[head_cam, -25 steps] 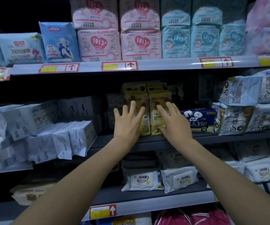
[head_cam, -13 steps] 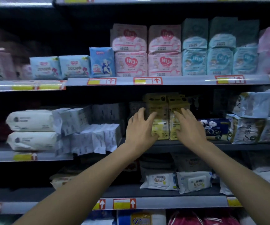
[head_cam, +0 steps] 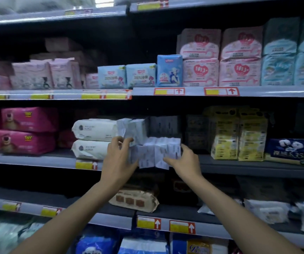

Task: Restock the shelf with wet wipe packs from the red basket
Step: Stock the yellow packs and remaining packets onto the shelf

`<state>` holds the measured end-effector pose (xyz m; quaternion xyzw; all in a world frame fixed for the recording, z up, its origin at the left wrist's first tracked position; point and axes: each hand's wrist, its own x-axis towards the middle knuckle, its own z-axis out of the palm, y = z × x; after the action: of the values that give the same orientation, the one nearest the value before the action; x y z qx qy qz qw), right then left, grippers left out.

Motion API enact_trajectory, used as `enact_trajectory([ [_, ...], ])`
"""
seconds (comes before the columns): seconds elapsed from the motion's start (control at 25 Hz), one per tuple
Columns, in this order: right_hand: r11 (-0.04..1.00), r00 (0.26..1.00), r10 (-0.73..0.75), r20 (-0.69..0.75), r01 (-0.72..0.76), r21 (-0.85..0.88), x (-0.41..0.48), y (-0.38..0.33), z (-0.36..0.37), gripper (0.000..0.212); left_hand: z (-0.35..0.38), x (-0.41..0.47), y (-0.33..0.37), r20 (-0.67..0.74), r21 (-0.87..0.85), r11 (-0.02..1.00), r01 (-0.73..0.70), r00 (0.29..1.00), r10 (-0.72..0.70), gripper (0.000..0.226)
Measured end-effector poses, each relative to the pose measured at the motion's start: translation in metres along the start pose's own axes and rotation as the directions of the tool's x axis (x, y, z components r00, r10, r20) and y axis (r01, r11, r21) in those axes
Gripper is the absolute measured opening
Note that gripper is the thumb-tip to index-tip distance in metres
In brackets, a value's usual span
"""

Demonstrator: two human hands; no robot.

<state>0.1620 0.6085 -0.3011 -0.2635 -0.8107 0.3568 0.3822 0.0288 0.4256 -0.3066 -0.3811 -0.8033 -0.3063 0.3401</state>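
- Both arms raised forward and up, forearms bare, converging on the middle shelf (head_cam: 248, 167) near where its two sections meet.
- Task's thing: a row of white wet wipe packs (head_cam: 156, 153), standing side by side at the shelf's front edge, slightly overhanging it. More of the same white packs (head_cam: 134, 128) sit piled above and behind, leaning a little.
- Left hand (head_cam: 119, 160): wrist bent back, back of the hand towards me, fingers curled in against the left end of the row, clasping it. Fingertips partly blurred.
- Right hand (head_cam: 186, 162): thumb up along the right end of the row, index finger stretched leftwards under the front lower edge of the packs, so the end pack is pinched between thumb and fingers.
- The row is braced between the two hands, one at each end.
- Just left of the row: two bulky white packs (head_cam: 94, 140), stacked flat at the front edge.
- Further left, same shelf: magenta packs with a bear print (head_cam: 26, 131).
- Right of the row, set apart: yellow packs (head_cam: 239, 140) upright, then a dark blue tissue pack (head_cam: 292, 153).
- Shelf below: a tan pack (head_cam: 134, 200) lying at an angle beneath the hands.
- Yellow price tags (head_cam: 86, 165) along the shelf lips.
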Motion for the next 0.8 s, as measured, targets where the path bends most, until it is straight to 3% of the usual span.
enact_trajectory([
  [0.16,0.985,0.985,0.021,-0.169,-0.05,-0.168,-0.002,-0.006,0.03,0.058,0.011,0.002,-0.022,0.073,0.065,0.998,-0.007,0.997,0.003,0.091],
  [0.4,0.93,0.971,0.01,-0.239,-0.097,-0.354,0.002,-0.017,0.05,0.053,0.036,0.003,-0.024,0.022,0.061,0.997,0.039,0.999,-0.04,0.092],
  [0.52,0.916,0.975,0.007,-0.221,-0.095,-0.389,0.004,-0.019,0.05,0.054,0.029,0.007,-0.024,0.096,0.113,0.992,0.048,0.994,-0.059,0.089],
  [0.68,0.927,0.996,0.029,-0.089,-0.06,-0.37,0.0,-0.018,0.037,0.061,0.004,0.007,-0.022,0.274,0.157,0.988,0.007,0.96,-0.05,0.104],
  [0.8,0.882,0.999,-0.033,-0.001,0.028,-0.47,-0.006,-0.019,0.018,0.086,-0.016,0.006,-0.015,0.342,0.205,0.978,-0.029,0.939,-0.044,0.106],
])
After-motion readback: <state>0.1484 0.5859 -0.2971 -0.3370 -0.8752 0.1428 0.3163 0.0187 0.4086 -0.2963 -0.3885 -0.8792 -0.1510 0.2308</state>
